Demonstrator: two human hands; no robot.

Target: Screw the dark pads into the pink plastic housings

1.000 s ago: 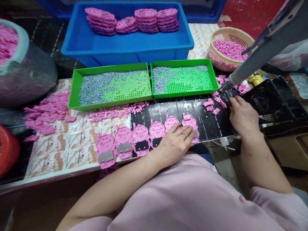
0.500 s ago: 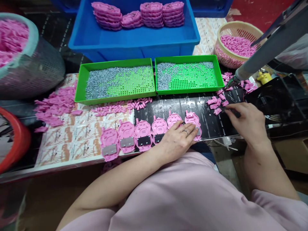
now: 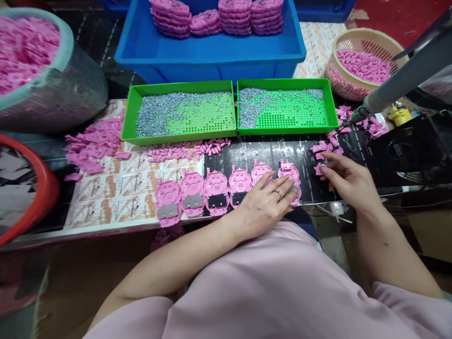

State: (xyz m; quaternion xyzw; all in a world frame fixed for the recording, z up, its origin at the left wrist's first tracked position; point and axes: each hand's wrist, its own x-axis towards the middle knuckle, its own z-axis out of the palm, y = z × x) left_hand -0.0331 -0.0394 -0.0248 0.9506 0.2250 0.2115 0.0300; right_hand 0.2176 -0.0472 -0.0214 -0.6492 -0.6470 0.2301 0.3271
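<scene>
A row of several pink plastic casings [image 3: 168,197] lies along the table's front edge, most with a grey or black plate on the lower half. My left hand [image 3: 264,202] rests flat over the right end of the row, fingers spread, partly covering the casings there. The rightmost casing [image 3: 288,170] has a small pink piece at its top. To the right, my right hand [image 3: 349,181] reaches into loose small pink parts [image 3: 318,169]. Its thumb touches or nearly touches one part, and the index finger is held apart above it.
Two green trays [image 3: 180,137] of screws stand behind the row. Beyond is a blue bin [image 3: 212,61] with stacked pink casings. Baskets of pink parts [image 3: 363,66] flank the table. A grey tool [image 3: 391,80] hangs down at right; a red bucket [image 3: 45,188] is at left.
My right hand has moved slightly left to the nearest small pink parts, and its thumb and index finger have parted. The left hand stays on the casings. The view has shifted a little.
</scene>
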